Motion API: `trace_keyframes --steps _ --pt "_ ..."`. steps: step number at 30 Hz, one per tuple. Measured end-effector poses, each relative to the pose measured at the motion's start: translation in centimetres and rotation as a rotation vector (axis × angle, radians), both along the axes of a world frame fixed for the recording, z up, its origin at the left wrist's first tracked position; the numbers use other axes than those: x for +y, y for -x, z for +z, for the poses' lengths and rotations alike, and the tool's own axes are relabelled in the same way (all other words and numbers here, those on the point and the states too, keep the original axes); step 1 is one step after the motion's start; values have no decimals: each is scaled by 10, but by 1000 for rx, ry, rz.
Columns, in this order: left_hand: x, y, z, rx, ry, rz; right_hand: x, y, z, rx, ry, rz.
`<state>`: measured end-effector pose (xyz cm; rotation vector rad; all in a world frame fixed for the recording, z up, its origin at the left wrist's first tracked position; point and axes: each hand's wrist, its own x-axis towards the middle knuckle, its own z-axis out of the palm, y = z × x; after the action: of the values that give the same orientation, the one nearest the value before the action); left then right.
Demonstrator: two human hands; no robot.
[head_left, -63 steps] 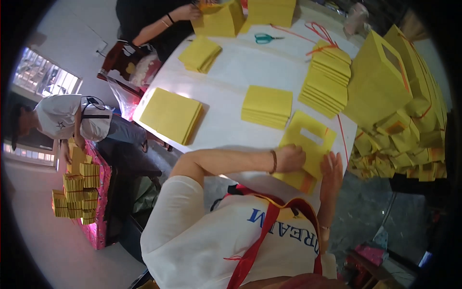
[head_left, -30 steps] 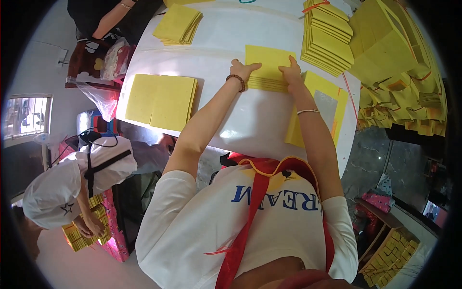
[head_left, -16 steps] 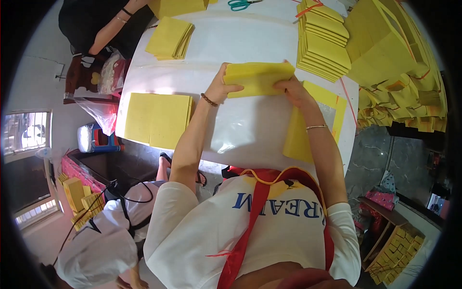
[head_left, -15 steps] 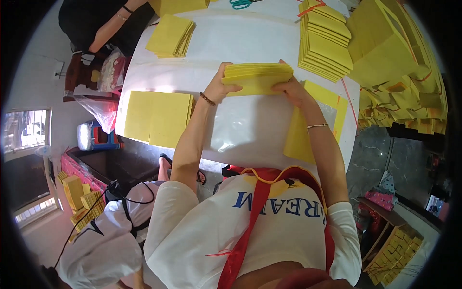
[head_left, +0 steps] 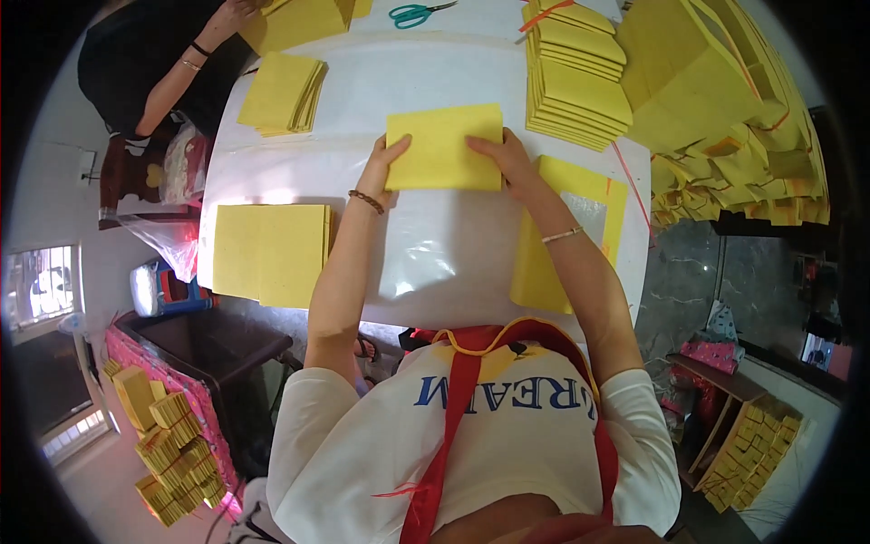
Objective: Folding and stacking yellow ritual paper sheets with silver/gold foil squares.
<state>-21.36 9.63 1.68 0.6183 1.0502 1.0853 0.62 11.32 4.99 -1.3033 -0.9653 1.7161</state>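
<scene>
Between my two hands is a stack of folded yellow paper (head_left: pixel 444 150), its broad face turned up, over the white table (head_left: pixel 362 86). My left hand (head_left: pixel 390 156) grips its left end with the thumb on top. At the right end my right hand (head_left: pixel 509 161) pinches it the same way, fingers mostly hidden underneath. To the left of my left forearm lie yellow paper stacks (head_left: pixel 272 254) side by side. A yellow piece with a pale, shiny panel (head_left: pixel 542 258) lies beneath my right forearm.
Farther off are another yellow stack (head_left: pixel 279 92), teal-handled scissors (head_left: pixel 410 15) and tall yellow bundles (head_left: pixel 580 77) with red ties. A co-worker's hand (head_left: pixel 234 16) touches yellow paper at the far left. More yellow bundles (head_left: pixel 748 181) are piled off the right side.
The stack in my hands has tipped from showing its layered edge to showing its broad face. The view has shifted; the co-worker's hand has come into sight, and the white-clothed person has mostly left it.
</scene>
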Motion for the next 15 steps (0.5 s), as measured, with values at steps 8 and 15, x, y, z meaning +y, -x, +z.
trace_keyframes --steps 8,15 --pt "27 -26 11 46 -6 -1 24 -23 -16 245 52 -99" --pt "47 -49 -19 185 -98 231 43 -27 5 -14 -26 -48"
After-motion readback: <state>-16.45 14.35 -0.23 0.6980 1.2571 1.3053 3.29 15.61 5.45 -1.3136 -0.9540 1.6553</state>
